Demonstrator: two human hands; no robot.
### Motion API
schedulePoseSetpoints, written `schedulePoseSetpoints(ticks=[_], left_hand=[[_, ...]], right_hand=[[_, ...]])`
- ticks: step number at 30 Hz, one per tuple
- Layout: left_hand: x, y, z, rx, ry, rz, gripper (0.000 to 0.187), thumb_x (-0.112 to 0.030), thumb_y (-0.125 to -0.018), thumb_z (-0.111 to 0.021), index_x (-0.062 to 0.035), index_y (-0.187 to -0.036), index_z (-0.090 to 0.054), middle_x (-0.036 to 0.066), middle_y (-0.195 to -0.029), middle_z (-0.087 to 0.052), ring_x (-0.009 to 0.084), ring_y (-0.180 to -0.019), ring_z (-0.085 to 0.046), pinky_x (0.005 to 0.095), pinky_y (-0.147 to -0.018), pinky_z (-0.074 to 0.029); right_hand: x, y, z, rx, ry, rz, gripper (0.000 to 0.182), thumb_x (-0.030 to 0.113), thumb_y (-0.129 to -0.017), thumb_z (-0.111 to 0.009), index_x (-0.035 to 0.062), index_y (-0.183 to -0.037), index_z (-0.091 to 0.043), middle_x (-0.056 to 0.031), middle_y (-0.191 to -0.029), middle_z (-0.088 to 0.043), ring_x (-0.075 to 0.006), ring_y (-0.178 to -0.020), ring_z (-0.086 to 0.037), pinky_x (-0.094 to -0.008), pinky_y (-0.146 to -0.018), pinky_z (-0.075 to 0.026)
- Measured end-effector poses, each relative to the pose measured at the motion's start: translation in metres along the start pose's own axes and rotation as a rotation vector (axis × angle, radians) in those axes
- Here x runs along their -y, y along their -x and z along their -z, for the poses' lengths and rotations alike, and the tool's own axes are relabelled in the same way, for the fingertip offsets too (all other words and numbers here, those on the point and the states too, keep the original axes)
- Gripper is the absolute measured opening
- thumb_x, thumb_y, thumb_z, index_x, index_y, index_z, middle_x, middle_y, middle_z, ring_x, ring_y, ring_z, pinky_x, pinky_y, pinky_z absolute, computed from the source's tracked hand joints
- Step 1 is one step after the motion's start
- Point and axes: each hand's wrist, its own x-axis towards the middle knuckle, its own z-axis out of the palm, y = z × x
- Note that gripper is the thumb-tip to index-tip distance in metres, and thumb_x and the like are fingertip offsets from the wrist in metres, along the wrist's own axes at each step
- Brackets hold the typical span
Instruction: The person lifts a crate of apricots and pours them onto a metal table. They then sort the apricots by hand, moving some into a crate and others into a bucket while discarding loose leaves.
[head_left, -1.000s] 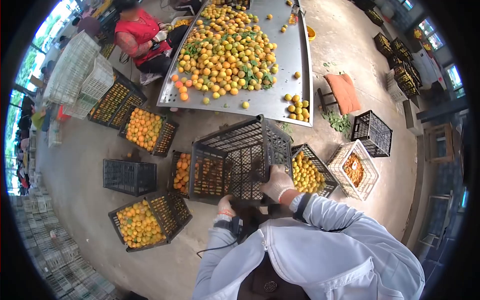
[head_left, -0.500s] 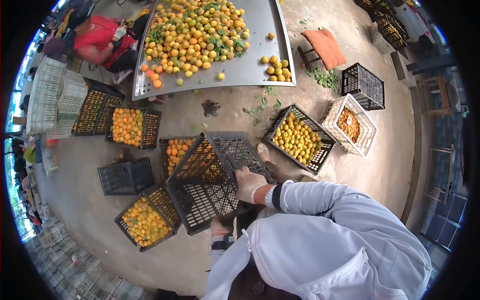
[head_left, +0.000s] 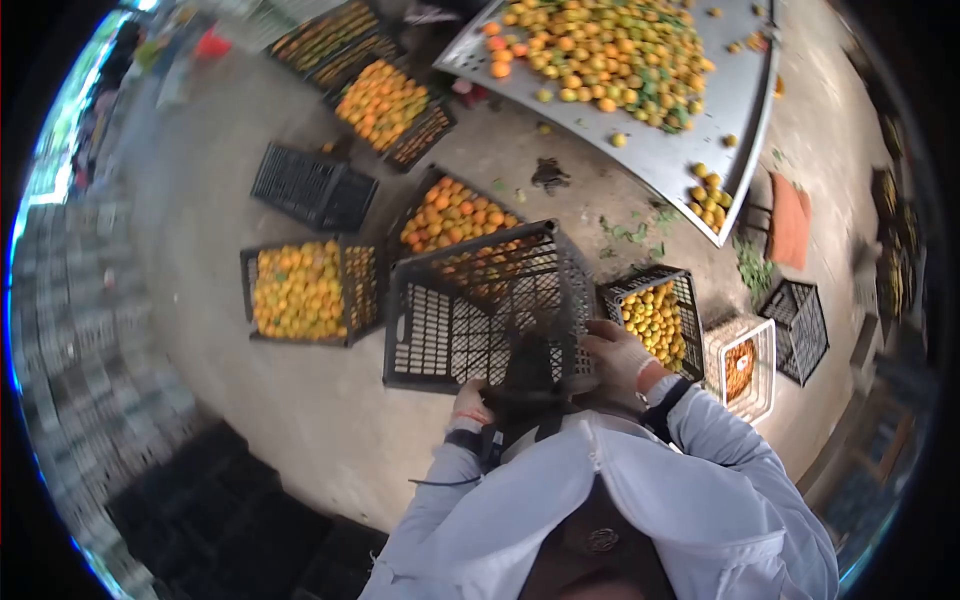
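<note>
A black plastic mesh crate [head_left: 470, 345] is held in front of my body, tilted, with orange fruit showing through its far side. My left hand [head_left: 471, 401], in a pale glove, grips its near edge at the lower left; the fingers are partly hidden. On the right side, my gloved right hand [head_left: 617, 356] is closed on the crate's rim. Just beyond stands a black crate of orange fruit [head_left: 455, 215], partly covered by the held one. A crate of yellow-green fruit [head_left: 655, 322] is close to my right hand.
Fruit is heaped on a metal table [head_left: 590, 150]. Another filled crate [head_left: 297, 290] stands at left, with an overturned-looking black crate [head_left: 312, 187] behind it. A white crate [head_left: 741, 365], an orange-topped stool [head_left: 789, 222] and dark stacks [head_left: 220, 510] surround the floor.
My view has turned left. The two black crates that stood angled together before me now appear as one held crate. My left hand has come up to its near edge.
</note>
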Motion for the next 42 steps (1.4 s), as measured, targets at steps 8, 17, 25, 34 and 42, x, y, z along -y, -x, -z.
schedulePoseSetpoints(ticks=[8,17,25,34,42], left_hand=[[0.097,0.029,-0.168,-0.213,0.98,0.438,0.048,-0.011,-0.068,-0.08,-0.0011,-0.113,-0.066,0.018,-0.109,-0.07,0.0312,-0.105,-0.067,0.036,-0.093,-0.052],[0.124,0.093,-0.135,-0.287,0.637,0.805,0.065,-0.025,-0.063,-0.09,0.0024,-0.116,-0.065,0.018,-0.108,-0.071,0.0263,-0.099,-0.069,0.0349,-0.085,-0.056],[0.248,0.153,-0.145,-0.462,0.576,0.893,0.063,-0.019,-0.066,-0.086,0.0003,-0.121,-0.064,0.017,-0.113,-0.07,0.028,-0.098,-0.069,0.0378,-0.08,-0.056],[0.228,0.117,-0.211,-0.648,1.216,1.313,0.066,-0.032,-0.087,-0.066,0.0011,-0.141,-0.048,0.025,-0.138,-0.055,0.0397,-0.13,-0.051,0.0432,-0.108,-0.041],[0.142,0.076,-0.121,-0.208,0.694,0.786,0.065,-0.032,-0.081,-0.067,0.0028,-0.135,-0.055,0.026,-0.13,-0.061,0.0357,-0.124,-0.057,0.0392,-0.106,-0.043]], right_hand=[[0.069,-0.035,-0.026,0.364,0.401,0.157,0.035,0.021,-0.094,-0.054,0.0055,-0.123,-0.064,-0.0156,-0.124,-0.064,-0.0298,-0.114,-0.062,-0.039,-0.096,-0.05],[0.03,-0.075,-0.029,0.312,0.331,0.126,0.044,0.03,-0.093,-0.06,0.0021,-0.127,-0.061,-0.0182,-0.123,-0.066,-0.0302,-0.116,-0.061,-0.0352,-0.098,-0.047],[0.036,-0.075,-0.042,0.257,0.304,-0.08,0.038,0.023,-0.092,-0.061,0.0038,-0.124,-0.063,-0.0128,-0.116,-0.069,-0.0227,-0.109,-0.063,-0.033,-0.096,-0.047],[0.002,-0.083,-0.052,0.23,0.447,-0.106,0.042,0.032,-0.097,-0.059,0.0035,-0.127,-0.061,-0.0134,-0.115,-0.07,-0.0214,-0.103,-0.067,-0.0327,-0.087,-0.052],[0.009,-0.053,-0.024,0.177,0.578,-0.051,0.047,0.038,-0.091,-0.059,0.004,-0.124,-0.064,-0.0203,-0.12,-0.067,-0.0336,-0.114,-0.062,-0.0372,-0.098,-0.047]])
